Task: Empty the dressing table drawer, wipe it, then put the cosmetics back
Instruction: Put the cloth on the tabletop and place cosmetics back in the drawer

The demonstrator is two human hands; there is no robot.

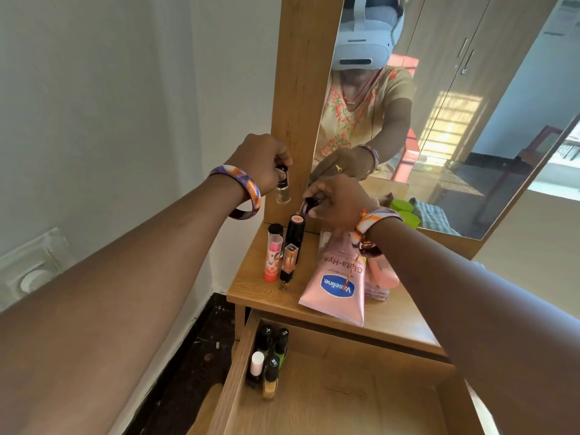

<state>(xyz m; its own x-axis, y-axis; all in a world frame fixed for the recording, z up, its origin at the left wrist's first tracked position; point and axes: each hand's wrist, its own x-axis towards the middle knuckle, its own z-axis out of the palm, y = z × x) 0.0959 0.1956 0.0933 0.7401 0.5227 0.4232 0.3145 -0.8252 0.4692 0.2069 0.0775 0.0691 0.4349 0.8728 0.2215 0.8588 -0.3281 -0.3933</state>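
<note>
Head view is showing the open wooden drawer [345, 387] pulled out below the wooden worktop [251, 290], with a small cluster of dark-capped nail polish bottles [270, 359] standing in its front left corner, the rest of its floor lying bare. Judging from this, either the emptying or the putting back is in hand; I cannot tell which.

Above the drawer, on the worktop, a black cylindrical tube with a peach cap [295, 233], a pink lip balm stick [272, 260] and an orange lip gloss [289, 262] are standing together, and a pink Vaseline lotion tube [337, 284] is lying just right of them.

Higher above the drawer, the left hand [260, 161] is pinching a clear glass bottle with a black cap [283, 191] by its cap, in the air. The right hand [339, 199] is gripping a small dark tube [309, 205] just over the peach-capped one.

The next move is calling for setting both down without toppling the upright sticks.
</note>
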